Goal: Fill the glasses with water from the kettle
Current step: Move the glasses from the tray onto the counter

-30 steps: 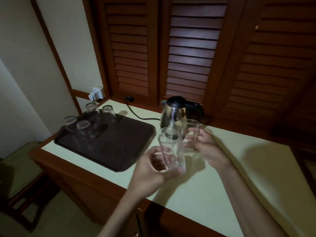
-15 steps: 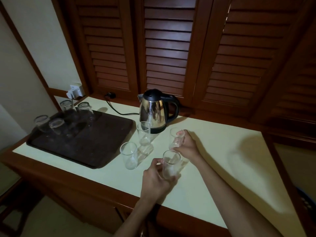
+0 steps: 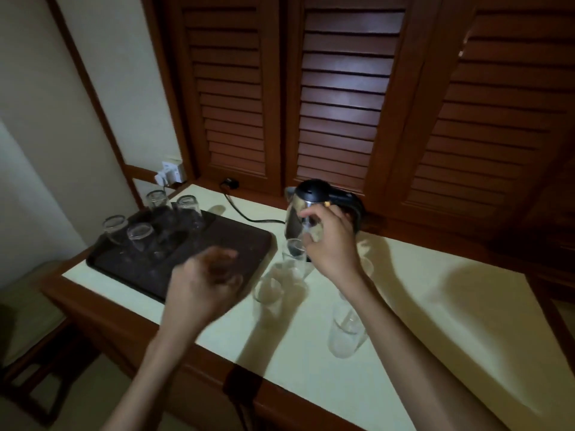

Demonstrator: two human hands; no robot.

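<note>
Nearest the front edge, a tall clear glass tumbler [image 3: 344, 332] stood upright on the cream countertop with the wooden rim [image 3: 451, 321], just beside the right forearm. No water showed in it.

The left hand [image 3: 207, 286] hovered over the near corner of the dark brown rectangular tray [image 3: 224, 241]. It was blurred, its fingers were loosely bent, and it held nothing that could be seen.

Between the two hands stood a second upright tumbler [image 3: 268, 295]. Behind it a third upright tumbler [image 3: 293, 255] stood near the kettle's foot. Both looked empty. A rim showing past the right wrist was probably a fourth tumbler [image 3: 369, 266], mostly hidden.

The right hand [image 3: 330, 241] was raised in front of the stainless-steel electric kettle with black lid and handle [image 3: 312, 192]. Its fingers were bent toward the kettle body; whether they touched or gripped anything could not be told. The kettle stood upright at the back of the countertop, with its black cord [image 3: 249, 214] running to the rear wall.

At the far end of the tray, four clear glasses [image 3: 140, 237] stood upside down.

Status, as judged:
- Tumblers set out upright near the kettle: done.
- Kettle lifted: not yet.
- Pouring: not begun; every upright tumbler remained to be filled.
</note>
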